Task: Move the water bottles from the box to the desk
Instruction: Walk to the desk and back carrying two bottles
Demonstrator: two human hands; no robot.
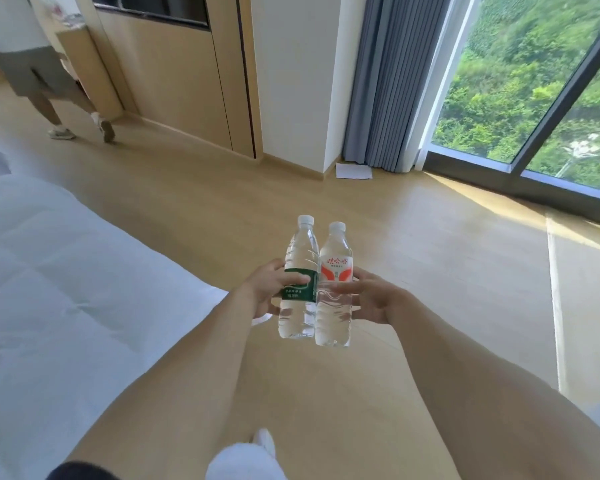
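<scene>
Left grip (269,289): closed round the green-label water bottle (298,282), held upright.
Right grip (364,299): closed round the red-label water bottle (335,289), upright, touching the other.
Place: both bottles are carried above the wooden floor (413,271), beside the bed (66,271); no tabletop or box is seen.
Advice: bottles should be kept upright and set down apart.

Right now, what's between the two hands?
In the head view, two upright water bottles side by side: the green-label bottle in the left hand, the red-label bottle in the right hand.
</scene>
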